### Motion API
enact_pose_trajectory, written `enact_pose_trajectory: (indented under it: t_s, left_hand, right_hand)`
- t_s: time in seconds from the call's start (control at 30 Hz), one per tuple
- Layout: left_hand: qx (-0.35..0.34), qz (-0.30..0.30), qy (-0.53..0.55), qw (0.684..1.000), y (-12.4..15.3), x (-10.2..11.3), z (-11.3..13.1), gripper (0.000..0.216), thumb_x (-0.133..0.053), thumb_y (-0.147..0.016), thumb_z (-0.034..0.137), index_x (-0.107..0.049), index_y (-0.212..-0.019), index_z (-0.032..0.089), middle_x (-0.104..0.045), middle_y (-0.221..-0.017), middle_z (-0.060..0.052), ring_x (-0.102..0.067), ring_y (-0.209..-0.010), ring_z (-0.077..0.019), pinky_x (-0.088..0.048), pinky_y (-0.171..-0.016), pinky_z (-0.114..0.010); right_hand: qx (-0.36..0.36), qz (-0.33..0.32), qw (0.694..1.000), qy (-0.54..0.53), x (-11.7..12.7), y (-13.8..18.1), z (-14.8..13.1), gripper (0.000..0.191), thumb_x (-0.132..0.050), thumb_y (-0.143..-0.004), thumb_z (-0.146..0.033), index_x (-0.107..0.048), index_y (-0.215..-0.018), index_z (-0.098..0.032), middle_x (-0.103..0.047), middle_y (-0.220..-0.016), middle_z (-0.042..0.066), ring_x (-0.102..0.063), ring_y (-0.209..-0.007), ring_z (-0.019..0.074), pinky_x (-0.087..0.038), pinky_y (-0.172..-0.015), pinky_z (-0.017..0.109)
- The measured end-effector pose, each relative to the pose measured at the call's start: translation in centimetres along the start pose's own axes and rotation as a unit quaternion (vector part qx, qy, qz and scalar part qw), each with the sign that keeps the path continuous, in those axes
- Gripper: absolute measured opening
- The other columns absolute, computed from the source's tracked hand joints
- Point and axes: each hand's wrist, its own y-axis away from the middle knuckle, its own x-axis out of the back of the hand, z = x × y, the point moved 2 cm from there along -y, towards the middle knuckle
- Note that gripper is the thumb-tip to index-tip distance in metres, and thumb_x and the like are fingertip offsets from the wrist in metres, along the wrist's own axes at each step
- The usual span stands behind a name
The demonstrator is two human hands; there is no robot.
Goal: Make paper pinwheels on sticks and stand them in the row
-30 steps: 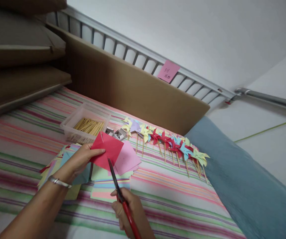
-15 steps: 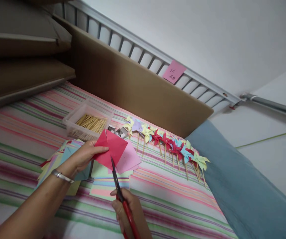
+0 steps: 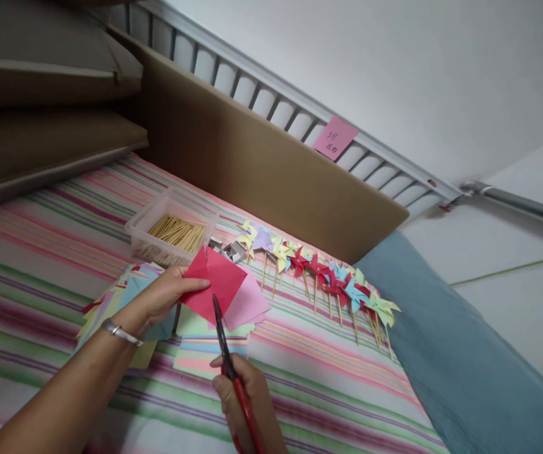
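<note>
A square of red paper (image 3: 224, 277) is pinched by its left corner in my left hand (image 3: 169, 293), the thumb lying on top. A slit shows near its upper corner. My right hand (image 3: 247, 400) grips red-handled scissors (image 3: 222, 340), their dark blades closed or nearly so at the paper's lower edge. Beneath the red square lie pink paper sheets (image 3: 252, 302) and a stack of pale coloured paper (image 3: 209, 353). Another pile of coloured paper (image 3: 98, 315) lies partly hidden behind my left forearm.
Behind the paper stands a clear plastic box (image 3: 136, 233) with wooden sticks (image 3: 181, 233). Beside it is a small open box (image 3: 233, 251). Several finished pinwheels (image 3: 316, 268) lie in a row to the right. A cardboard panel (image 3: 271, 170) rises at the back, and boxes (image 3: 53, 139) stand at left.
The whole view has shifted slightly, moving things a little to the right. My hands, the red paper and the scissors stay in nearly the same positions relative to each other.
</note>
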Motion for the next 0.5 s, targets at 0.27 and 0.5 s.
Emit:
enact_pose_trajectory:
  t_s: [0.27, 0.5]
  left_hand:
    - [-0.005, -0.004, 0.004, 1.0, 0.1, 0.0, 0.0, 0.012, -0.072, -0.065, 0.024, -0.072, -0.072, 0.014, -0.073, -0.07, -0.005, -0.064, -0.06, -0.0145, -0.046, -0.058, -0.02]
    - [0.01, 0.013, -0.005, 1.0, 0.0, 0.1, 0.1, 0.017, -0.074, -0.061, 0.025, -0.072, -0.072, 0.013, -0.074, -0.071, -0.007, -0.064, -0.061, -0.0161, -0.046, -0.06, -0.022]
  right_hand:
    - [0.019, 0.008, 0.999, 0.031, 0.1, -0.1, -0.2, 0.031, -0.06, -0.074, -0.044, -0.063, -0.087, -0.016, -0.036, -0.055, -0.005, -0.033, -0.049, 0.0087, -0.026, -0.045, 0.02]
    - [0.022, 0.023, 0.996, 0.078, 0.3, 0.1, -1.5, 0.023, -0.062, -0.072, -0.035, -0.065, -0.085, -0.016, -0.037, -0.056, -0.005, -0.032, -0.051, 0.0088, -0.027, -0.049, 0.021]
